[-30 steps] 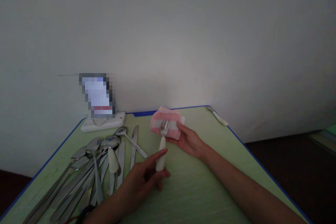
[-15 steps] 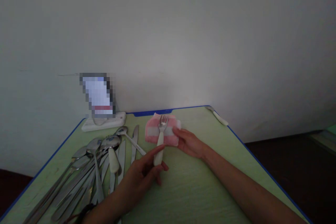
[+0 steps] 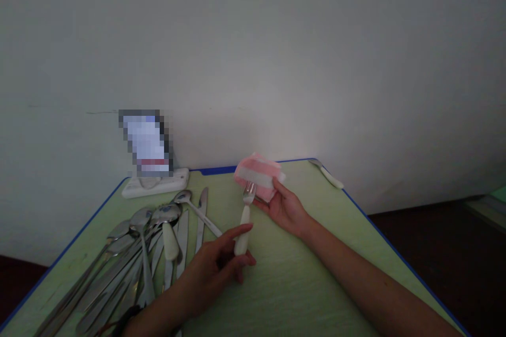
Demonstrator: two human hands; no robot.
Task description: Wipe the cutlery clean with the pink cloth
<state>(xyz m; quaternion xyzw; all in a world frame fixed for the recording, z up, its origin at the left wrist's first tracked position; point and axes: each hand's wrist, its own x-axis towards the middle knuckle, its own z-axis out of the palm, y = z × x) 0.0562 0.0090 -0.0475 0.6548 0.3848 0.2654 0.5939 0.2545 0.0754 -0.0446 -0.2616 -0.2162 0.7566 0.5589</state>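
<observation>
My left hand point(image 3: 221, 258) grips a fork point(image 3: 245, 216) by its pale handle, tines pointing up and away from me. A pink and white striped cloth point(image 3: 259, 171) is pinched at its right edge by my right hand point(image 3: 286, 208), thumb on top and fingers beneath. The fork's tines stand in front of the cloth's lower left part; whether they touch it I cannot tell. Left of my left hand lies a pile of cutlery point(image 3: 138, 253), with metal spoons, knives and a pale-handled piece. A knife point(image 3: 202, 216) and a spoon point(image 3: 197, 213) lie nearest the hand.
Another pale-handled utensil point(image 3: 330, 176) lies at the table's far right corner. At the back left a phone point(image 3: 146, 139), blurred out, leans upright on a white base point(image 3: 156, 184). The green table point(image 3: 308, 284) has a blue edge and stands against a grey wall point(image 3: 316, 63).
The cloth has moved up and to the right with my right hand and now tilts. It was behind the whole fork head before. The fork has shifted slightly towards me.
</observation>
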